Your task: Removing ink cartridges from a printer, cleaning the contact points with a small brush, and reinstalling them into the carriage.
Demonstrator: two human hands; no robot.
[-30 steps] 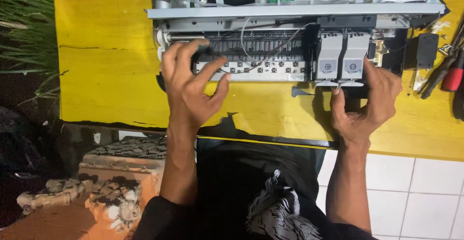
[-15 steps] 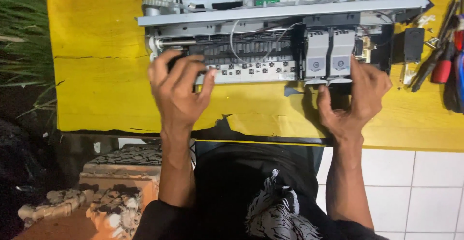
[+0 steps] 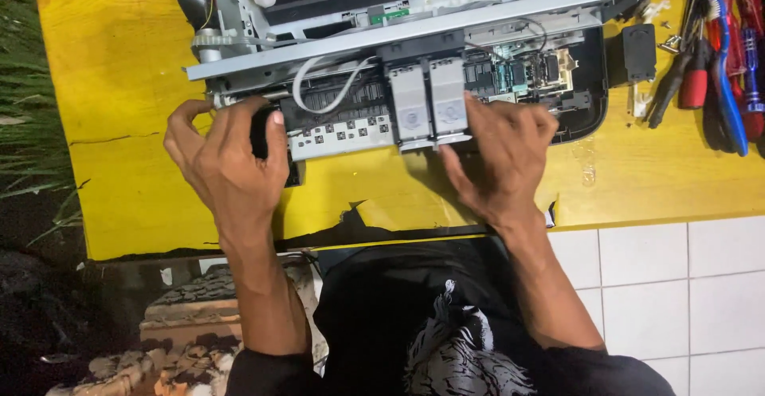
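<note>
**Opened printer chassis between both hands, head view**

Since the earlier frame the printer chassis [image 3: 398,69] has turned on the yellow worktop [image 3: 111,85]: its left end now lies nearer the front edge and its right end nearer the back, and the two grey cartridges [image 3: 430,101] have travelled left to about mid-span. I see my left hand [image 3: 227,165] at the chassis's left front corner, fingers curled over the black end block and thumb beside the white strip of small squares [image 3: 343,135]; the grip looks narrow, closed on the frame edge. My right hand [image 3: 502,157] lies spread wide just right of the cartridges, fingertips touching the front of the mechanism beside the green circuit board [image 3: 518,73]; I cannot tell whether it grips anything. A white cable [image 3: 327,85] loops between the hands. Screwdrivers and pliers [image 3: 717,69] rest near the worktop's right edge, well apart from both hands.
</note>
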